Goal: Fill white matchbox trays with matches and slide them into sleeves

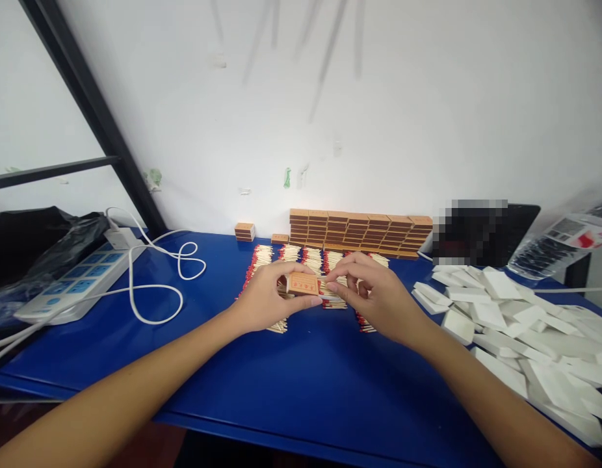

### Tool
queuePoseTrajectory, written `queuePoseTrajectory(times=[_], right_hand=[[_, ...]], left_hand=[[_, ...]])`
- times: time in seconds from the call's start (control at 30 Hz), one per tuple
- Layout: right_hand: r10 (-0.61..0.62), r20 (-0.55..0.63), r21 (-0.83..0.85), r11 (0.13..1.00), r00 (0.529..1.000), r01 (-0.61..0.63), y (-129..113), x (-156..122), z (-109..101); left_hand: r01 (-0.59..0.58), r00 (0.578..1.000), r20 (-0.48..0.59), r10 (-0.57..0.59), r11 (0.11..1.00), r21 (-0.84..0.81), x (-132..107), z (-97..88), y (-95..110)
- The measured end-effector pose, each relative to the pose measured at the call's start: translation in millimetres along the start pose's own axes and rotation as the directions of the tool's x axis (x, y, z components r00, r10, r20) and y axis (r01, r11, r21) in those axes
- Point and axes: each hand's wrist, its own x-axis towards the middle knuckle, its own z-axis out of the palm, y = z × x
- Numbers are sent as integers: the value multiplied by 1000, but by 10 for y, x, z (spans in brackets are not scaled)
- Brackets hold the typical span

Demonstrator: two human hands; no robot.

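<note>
My left hand (pixel 262 296) is closed around an orange matchbox (pixel 302 283), held just above the blue table (pixel 281 370). My right hand (pixel 369 289) has its fingers pinched at the box's right end, touching it. Under and behind both hands lie rows of red-tipped matches (pixel 311 257). Farther back, a wall of stacked orange matchboxes (pixel 359 233) stands against the white wall, with two loose boxes (pixel 244 231) to its left.
A heap of white inner trays (pixel 515 325) covers the table's right side. A white power strip (pixel 77 279) with a looped white cable (pixel 155 286) lies at the left. A black bag (pixel 32 240) sits far left, a plastic-wrapped package (pixel 564 244) far right.
</note>
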Motion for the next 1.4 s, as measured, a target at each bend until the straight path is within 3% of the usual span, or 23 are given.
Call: queuePoseTrajectory(times=[0.17,0.3,0.57,0.97,1.17,1.4], right_hand=[[-66,22,70,996,998,64,-46,-12,-11],[-51,-10,74,996,999,51,-88,-13,-19],[137,-72,54,990,988,-133,-48,-2,19],[270,57,191,942,961,-276,-48,-30,102],[373,173,359,838,911,-411,-94,-18,73],[387,148,347,841,910,-415,-43,-10,53]], left_hand=[[19,1000,12,-18,999,-34,-1,0,-14],[58,998,5,-57,995,-79,0,-1,-20],[25,999,-19,-26,999,-48,1,3,8],[-37,999,-22,37,999,-22,-38,75,-29],[36,994,-99,-38,999,-24,-14,78,-22],[111,990,-74,-119,988,-104,0,59,-42]])
